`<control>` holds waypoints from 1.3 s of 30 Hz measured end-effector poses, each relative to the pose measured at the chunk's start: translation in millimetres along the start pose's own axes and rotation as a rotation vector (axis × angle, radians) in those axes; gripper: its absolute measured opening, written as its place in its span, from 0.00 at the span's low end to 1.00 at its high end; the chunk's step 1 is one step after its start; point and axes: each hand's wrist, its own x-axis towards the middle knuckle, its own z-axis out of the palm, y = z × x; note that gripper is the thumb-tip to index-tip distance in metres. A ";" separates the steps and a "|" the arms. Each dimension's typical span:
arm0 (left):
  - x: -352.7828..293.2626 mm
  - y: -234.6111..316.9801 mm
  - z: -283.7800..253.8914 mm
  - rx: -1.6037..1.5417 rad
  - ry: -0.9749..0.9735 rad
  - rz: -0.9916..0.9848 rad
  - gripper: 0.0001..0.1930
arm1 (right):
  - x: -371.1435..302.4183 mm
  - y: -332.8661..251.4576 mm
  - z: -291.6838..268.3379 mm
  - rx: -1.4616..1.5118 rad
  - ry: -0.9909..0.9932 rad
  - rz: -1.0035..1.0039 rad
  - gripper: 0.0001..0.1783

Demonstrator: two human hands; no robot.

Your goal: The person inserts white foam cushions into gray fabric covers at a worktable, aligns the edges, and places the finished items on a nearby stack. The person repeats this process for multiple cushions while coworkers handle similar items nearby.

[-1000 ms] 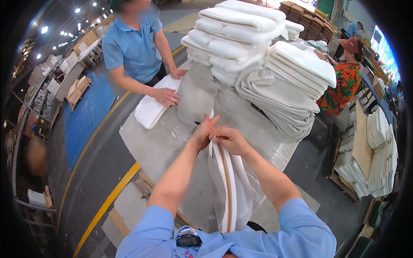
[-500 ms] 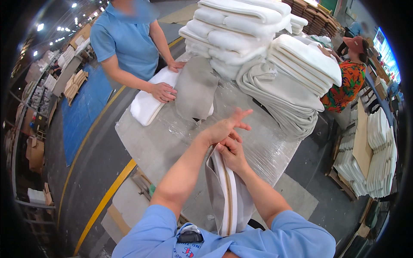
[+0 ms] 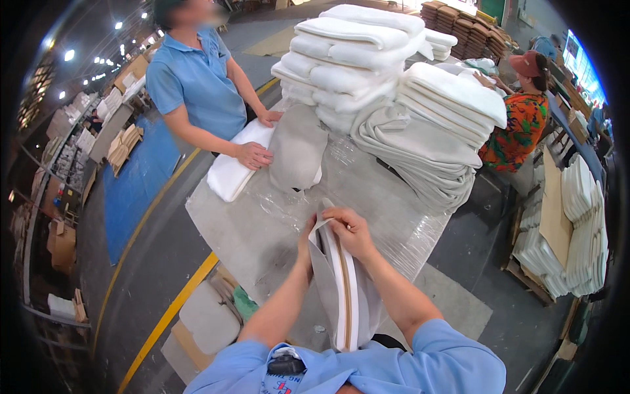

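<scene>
Over the near edge of the film-covered table (image 3: 249,230), 1 long grey cover (image 3: 327,279) with white bands and a brown strip (image 3: 347,308), extending lengthwise toward the wearer's blue shirt (image 3: 407,361). Right hand (image 3: 351,231) angled inward, knuckles bent, thumb and fingers pinched together on the cover's far end; left hand (image 3: 306,238) edge-on along the cover's left side, fingers mostly hidden, its opening and hold not discernible

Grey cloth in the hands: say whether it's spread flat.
Not spread flat: the grey cloth runs narrow from the right hand toward the shirt.
</scene>
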 end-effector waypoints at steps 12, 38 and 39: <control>-119.9 -59.9 -11.2 0.123 0.001 -0.171 0.40 | -122.0 55.0 -17.2 0.180 0.115 0.593 0.26; -190.2 26.8 -67.8 -0.149 0.070 0.033 0.37 | -145.5 -183.0 -7.5 0.110 -0.361 0.521 0.48; -193.4 30.1 -58.2 -0.162 -0.031 -0.026 0.37 | -151.6 -179.4 -8.2 0.131 -0.295 0.537 0.49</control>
